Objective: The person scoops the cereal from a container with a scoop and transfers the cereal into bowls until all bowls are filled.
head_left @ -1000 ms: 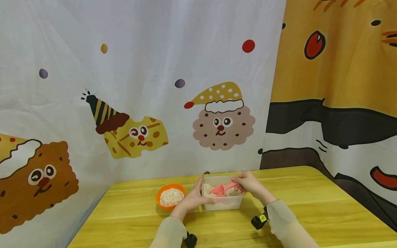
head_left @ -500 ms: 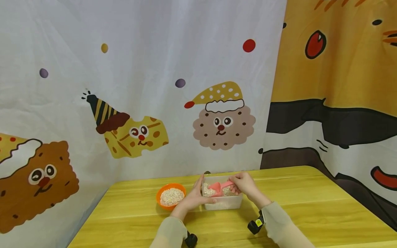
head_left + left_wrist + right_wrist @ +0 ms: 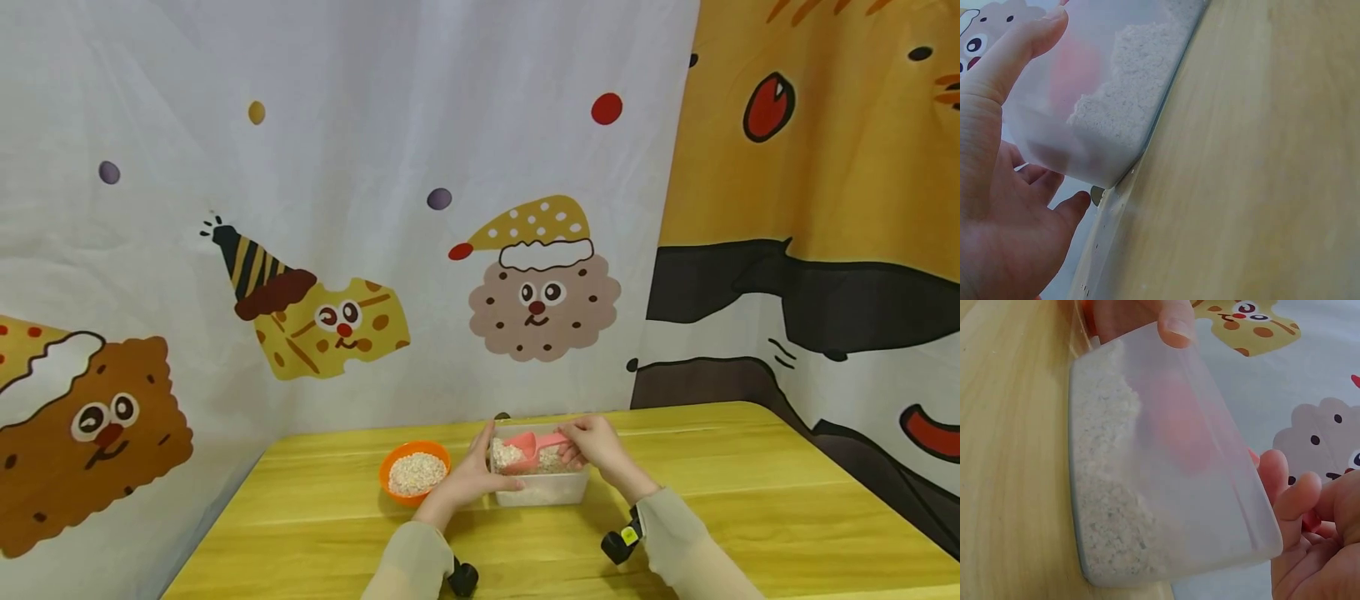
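A translucent plastic box [image 3: 542, 492] of pale flakes resembling oats [image 3: 555, 460] stands on the table. My left hand [image 3: 472, 477] grips its left end, the thumb on the front wall and the fingers spread around the far side. In my right hand [image 3: 594, 443], the fingers pinch the handle of a pink scoop [image 3: 529, 451], whose head lies inside the box, low over the flakes. Through the cloudy wall in the right wrist view, the scoop [image 3: 1182, 422] shows as a pink blur above the flakes. The box wall partly hides the scoop's underside.
Left of the box, an orange bowl [image 3: 407, 501] filled with similar flakes [image 3: 416, 473] sits close to my left wrist. The yellow wood-grain table [image 3: 315, 533] ends at a cartoon-printed curtain [image 3: 360, 167]. Each wrist wears a small black camera [image 3: 617, 546].
The scoop has shifted left inside the box and lifted slightly, my right hand moving with it. My left hand keeps its grip, and the bowl stays in place.
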Available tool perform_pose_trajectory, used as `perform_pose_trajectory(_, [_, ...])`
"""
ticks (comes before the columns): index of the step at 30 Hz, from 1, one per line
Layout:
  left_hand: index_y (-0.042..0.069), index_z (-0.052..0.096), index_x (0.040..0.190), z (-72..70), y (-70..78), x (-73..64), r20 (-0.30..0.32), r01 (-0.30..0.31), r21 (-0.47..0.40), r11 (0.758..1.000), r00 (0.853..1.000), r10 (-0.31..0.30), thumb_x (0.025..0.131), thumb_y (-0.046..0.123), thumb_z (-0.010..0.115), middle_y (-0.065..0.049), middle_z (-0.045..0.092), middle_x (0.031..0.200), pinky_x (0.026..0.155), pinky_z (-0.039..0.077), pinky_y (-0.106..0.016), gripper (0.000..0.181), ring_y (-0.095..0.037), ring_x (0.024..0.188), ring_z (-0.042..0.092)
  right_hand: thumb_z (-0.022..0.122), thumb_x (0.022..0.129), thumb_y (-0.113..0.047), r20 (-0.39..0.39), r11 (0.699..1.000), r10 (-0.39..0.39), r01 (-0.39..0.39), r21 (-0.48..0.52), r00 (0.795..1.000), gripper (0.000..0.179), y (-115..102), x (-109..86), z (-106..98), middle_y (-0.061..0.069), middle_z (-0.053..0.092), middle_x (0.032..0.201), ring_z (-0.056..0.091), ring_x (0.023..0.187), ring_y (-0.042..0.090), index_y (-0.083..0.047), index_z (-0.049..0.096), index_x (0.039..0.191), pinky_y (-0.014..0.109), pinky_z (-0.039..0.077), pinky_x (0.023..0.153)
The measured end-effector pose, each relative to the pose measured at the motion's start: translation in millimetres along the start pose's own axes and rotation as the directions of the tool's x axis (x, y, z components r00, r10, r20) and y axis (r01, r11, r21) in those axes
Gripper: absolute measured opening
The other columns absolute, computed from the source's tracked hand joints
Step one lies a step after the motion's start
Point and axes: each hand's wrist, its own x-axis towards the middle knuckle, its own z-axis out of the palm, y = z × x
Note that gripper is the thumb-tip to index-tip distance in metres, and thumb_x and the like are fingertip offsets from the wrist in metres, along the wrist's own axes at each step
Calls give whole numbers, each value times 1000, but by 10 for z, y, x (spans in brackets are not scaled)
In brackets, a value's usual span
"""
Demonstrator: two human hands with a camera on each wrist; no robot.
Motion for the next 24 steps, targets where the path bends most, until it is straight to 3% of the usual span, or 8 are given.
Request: perform_pose_trajectory(24, [31, -1, 157, 4, 15, -4, -17, 15, 40, 999, 1000, -14, 76, 34, 84, -14, 1, 161, 102, 31, -63, 117, -43, 141, 18, 47, 103, -15, 51, 990, -5, -2, 140, 999, 37, -9, 58, -261, 5, 64, 67, 58, 54, 9, 18, 56, 116, 18, 43, 45])
